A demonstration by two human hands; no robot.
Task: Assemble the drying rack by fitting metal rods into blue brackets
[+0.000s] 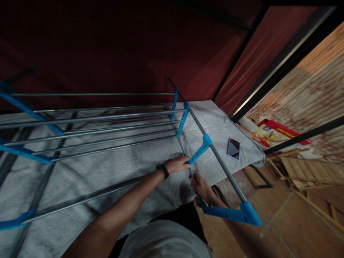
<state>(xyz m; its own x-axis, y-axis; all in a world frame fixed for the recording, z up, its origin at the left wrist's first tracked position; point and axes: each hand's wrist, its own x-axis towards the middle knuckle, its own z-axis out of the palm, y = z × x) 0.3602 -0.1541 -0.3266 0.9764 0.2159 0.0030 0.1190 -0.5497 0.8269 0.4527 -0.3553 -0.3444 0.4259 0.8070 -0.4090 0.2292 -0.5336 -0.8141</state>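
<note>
A rack of grey metal tubes (120,127) joined by blue plastic brackets lies across a grey fleece cover. My left hand (177,164), with a dark band at the wrist, is closed on the lower end of a blue bracket (200,150). That bracket's upper end clips round a long slanting tube (224,166). Just below and to the right, my right hand (202,187) wraps round a thinner metal tube (181,145), whose near end the hand hides. Another blue bracket (228,214) crosses over my right forearm at the near corner of the rack.
A phone (233,149) rests on the grey fleece cover (206,111) to the right of the rack. Dark red fabric (120,46) hangs behind. Beyond a dark frame bar (303,134) are a red and yellow package (279,132) and a wooden slatted piece (306,172) above the tiled floor.
</note>
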